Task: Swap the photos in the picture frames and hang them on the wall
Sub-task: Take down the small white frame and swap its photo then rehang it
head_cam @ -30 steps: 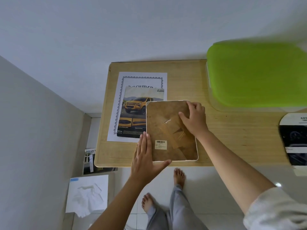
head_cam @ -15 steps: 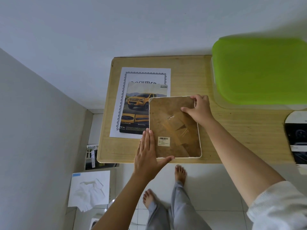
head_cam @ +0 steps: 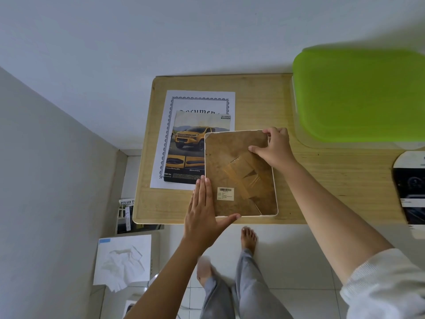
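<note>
A white-rimmed picture frame (head_cam: 239, 176) lies face down near the front edge of the wooden table (head_cam: 257, 97), its brown backing with a barcode sticker and a folded stand facing up. My left hand (head_cam: 203, 217) lies flat with straight fingers against the frame's lower left corner, thumb along the bottom edge. My right hand (head_cam: 274, 146) grips the upper right corner, fingers curled over the rim and thumb on the backing. A photo of a yellow pickup (head_cam: 190, 143) lies partly under the frame's left side, on top of a bordered document sheet (head_cam: 202, 100).
A box with a green lid (head_cam: 358, 95) stands at the table's back right. A dark print or frame (head_cam: 409, 187) lies at the right edge. Below the table's left end are a magazine (head_cam: 125, 212) and a tissue box (head_cam: 124, 259). My bare feet are on the tiled floor.
My right hand has slid from the middle of the backing up to the frame's upper right corner. My left hand has stayed at the lower left corner.
</note>
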Available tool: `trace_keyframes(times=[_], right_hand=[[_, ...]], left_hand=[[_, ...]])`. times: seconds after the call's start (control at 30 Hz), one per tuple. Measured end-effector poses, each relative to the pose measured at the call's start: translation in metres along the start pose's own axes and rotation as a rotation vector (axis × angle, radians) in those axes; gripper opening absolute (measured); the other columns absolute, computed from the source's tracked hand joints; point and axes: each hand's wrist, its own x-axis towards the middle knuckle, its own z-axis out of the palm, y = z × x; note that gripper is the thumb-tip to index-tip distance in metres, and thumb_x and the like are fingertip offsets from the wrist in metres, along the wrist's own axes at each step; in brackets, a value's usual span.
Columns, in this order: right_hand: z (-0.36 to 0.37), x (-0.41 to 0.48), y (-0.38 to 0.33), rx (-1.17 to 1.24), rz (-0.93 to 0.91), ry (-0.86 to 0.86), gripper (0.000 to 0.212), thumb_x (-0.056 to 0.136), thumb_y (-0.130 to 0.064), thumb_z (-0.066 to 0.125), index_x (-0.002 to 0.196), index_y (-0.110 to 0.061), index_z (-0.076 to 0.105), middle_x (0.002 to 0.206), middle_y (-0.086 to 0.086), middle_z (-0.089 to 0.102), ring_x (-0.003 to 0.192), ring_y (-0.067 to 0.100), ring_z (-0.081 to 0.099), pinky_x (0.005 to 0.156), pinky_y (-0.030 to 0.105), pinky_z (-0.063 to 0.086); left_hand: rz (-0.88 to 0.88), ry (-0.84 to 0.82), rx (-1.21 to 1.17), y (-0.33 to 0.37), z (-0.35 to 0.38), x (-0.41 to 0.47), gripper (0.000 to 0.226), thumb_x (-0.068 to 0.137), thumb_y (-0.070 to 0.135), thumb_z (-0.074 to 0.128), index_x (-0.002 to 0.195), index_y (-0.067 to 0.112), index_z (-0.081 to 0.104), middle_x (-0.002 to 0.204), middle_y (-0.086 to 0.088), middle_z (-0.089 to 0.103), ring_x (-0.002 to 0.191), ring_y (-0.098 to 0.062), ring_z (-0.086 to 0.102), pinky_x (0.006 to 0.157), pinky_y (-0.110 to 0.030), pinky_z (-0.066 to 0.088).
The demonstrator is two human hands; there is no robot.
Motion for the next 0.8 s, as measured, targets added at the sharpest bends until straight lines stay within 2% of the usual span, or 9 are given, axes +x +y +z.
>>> trace_keyframes(times=[0.13, 0.27, 0.37, 0.5, 0.67, 0.8], right_hand=[[-0.001, -0.002, 0.006, 0.041, -0.008, -0.044, 0.074, 0.067, -0.032, 0.081, 0.129, -0.016, 0.045, 0.125, 0.009, 0.037, 0.120, 0.022, 0.040, 0.097, 0.023, 0.032], [0.000, -0.008, 0.010, 0.033, -0.052, -0.066, 0.079, 0.070, -0.035, 0.079, 0.137, -0.019, 0.041, 0.125, 0.010, 0.038, 0.120, 0.023, 0.039, 0.097, 0.023, 0.029], [-0.002, -0.004, 0.007, 0.034, -0.027, -0.069, 0.080, 0.066, -0.034, 0.081, 0.134, -0.019, 0.042, 0.127, 0.009, 0.038, 0.121, 0.023, 0.040, 0.099, 0.027, 0.032], [-0.006, 0.003, 0.001, 0.027, 0.010, -0.075, 0.082, 0.060, -0.031, 0.086, 0.129, -0.014, 0.046, 0.128, 0.009, 0.039, 0.110, 0.017, 0.044, 0.095, 0.025, 0.037], [-0.006, 0.004, 0.002, 0.049, 0.005, -0.060, 0.081, 0.058, -0.032, 0.086, 0.126, -0.014, 0.047, 0.128, 0.008, 0.040, 0.114, 0.018, 0.044, 0.092, 0.023, 0.036], [-0.004, -0.003, 0.003, 0.098, -0.015, -0.019, 0.079, 0.062, -0.028, 0.085, 0.129, -0.015, 0.044, 0.128, 0.008, 0.038, 0.115, 0.016, 0.043, 0.097, 0.022, 0.035]], left_hand=[[0.001, 0.016, -0.007, 0.000, 0.002, 0.001, 0.114, 0.067, 0.087, 0.030, 0.144, 0.016, -0.016, 0.154, 0.002, -0.016, 0.140, -0.007, -0.022, 0.111, -0.027, -0.012], [-0.006, 0.048, -0.015, 0.001, 0.004, 0.002, 0.111, 0.070, 0.085, 0.033, 0.145, 0.017, -0.013, 0.155, 0.000, -0.009, 0.141, -0.008, -0.017, 0.112, -0.032, -0.006], [-0.009, 0.052, -0.017, 0.001, 0.004, 0.001, 0.110, 0.071, 0.085, 0.032, 0.146, 0.016, -0.010, 0.155, -0.002, -0.005, 0.142, -0.010, -0.012, 0.112, -0.035, -0.004], [-0.008, 0.050, -0.018, 0.001, 0.005, 0.001, 0.112, 0.070, 0.086, 0.031, 0.146, 0.014, -0.009, 0.155, -0.001, -0.008, 0.141, -0.006, -0.017, 0.113, -0.033, -0.005], [-0.015, 0.043, -0.011, 0.000, 0.005, 0.002, 0.113, 0.069, 0.085, 0.033, 0.146, 0.015, -0.010, 0.155, 0.001, -0.011, 0.140, -0.005, -0.019, 0.112, -0.029, -0.008], [-0.018, 0.042, -0.013, 0.000, 0.005, 0.002, 0.113, 0.069, 0.085, 0.034, 0.145, 0.017, -0.013, 0.155, 0.001, -0.012, 0.141, -0.006, -0.018, 0.111, -0.028, -0.009]])
